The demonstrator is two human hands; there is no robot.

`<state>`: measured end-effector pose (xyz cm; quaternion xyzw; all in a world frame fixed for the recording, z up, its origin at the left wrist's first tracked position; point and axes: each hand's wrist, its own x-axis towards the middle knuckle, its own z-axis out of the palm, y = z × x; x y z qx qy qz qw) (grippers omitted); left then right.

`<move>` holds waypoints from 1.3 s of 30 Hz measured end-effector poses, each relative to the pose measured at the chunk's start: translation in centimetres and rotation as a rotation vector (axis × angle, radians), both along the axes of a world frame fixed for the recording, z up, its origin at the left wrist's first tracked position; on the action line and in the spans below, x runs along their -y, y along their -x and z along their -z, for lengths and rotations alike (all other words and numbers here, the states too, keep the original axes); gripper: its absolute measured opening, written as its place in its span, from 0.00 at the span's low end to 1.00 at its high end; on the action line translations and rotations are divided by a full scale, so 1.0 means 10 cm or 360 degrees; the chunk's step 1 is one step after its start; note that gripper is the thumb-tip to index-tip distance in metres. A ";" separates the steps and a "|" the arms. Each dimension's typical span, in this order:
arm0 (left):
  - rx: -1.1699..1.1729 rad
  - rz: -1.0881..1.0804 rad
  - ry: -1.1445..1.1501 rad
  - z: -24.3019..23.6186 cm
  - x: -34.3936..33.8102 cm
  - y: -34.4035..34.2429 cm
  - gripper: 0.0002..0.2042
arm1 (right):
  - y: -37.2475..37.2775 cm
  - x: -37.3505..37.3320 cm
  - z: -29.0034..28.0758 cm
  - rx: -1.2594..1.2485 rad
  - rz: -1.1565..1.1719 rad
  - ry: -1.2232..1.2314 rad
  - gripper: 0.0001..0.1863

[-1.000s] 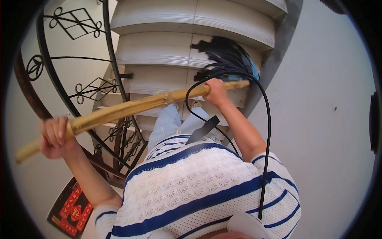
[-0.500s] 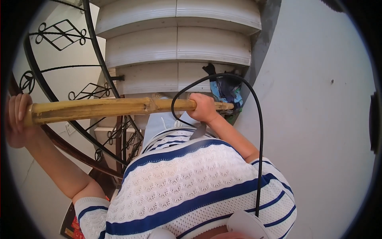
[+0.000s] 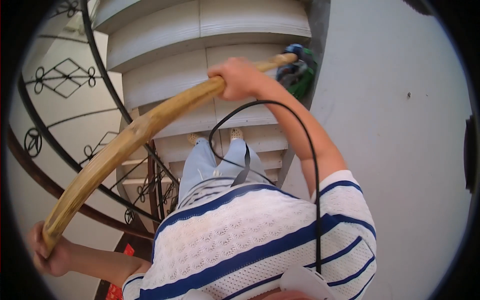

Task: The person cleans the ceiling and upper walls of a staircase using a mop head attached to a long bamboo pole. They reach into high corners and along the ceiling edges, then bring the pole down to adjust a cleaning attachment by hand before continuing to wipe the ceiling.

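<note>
Left grip (image 3: 52, 252) is closing fully around the upper end of a bamboo pole (image 3: 142, 127), out by the curved stair railing (image 3: 102, 65). Right grip (image 3: 237, 79) is wrapping tightly round the same pole farther down, fingers curled over it. Neither is holding anything else.

Mop head (image 3: 300, 72), blue and green rags, is sitting at the pole's far end — at the wall-side end of a pale step (image 3: 167, 82), close by the grey skirting strip (image 3: 320, 35). Rag edges are blurring; cannot tell how hard they are pressing.

Progress, by my judgement: mopping is under way, not finished, with the mop reaching into this step's corner. More steps are rising beyond it and others are lying below, around the shoes (image 3: 236, 133). No clear wet trail is showing — cannot tell which steps are done or left.
</note>
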<state>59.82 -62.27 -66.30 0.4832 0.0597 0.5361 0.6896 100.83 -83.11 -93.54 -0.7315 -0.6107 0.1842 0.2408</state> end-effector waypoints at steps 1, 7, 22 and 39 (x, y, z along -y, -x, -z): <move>0.0095 -0.0159 0.0185 0.08 0.21 -0.90 0.14 | -0.77 -0.05 0.32 -0.0003 0.0098 -0.0251 0.11; 0.0101 -0.0280 0.0011 1.05 2.05 -4.54 0.14 | -4.16 1.55 1.35 0.0111 0.0315 -0.0563 0.14; -0.0095 0.0126 0.0154 1.95 -1.16 -1.05 0.11 | -0.16 -1.02 2.29 0.0082 0.0658 -0.0751 0.10; -0.0202 -0.0597 0.0129 -0.30 -2.27 6.16 0.15 | 6.31 -2.97 0.17 -0.0451 -0.0332 -0.0101 0.14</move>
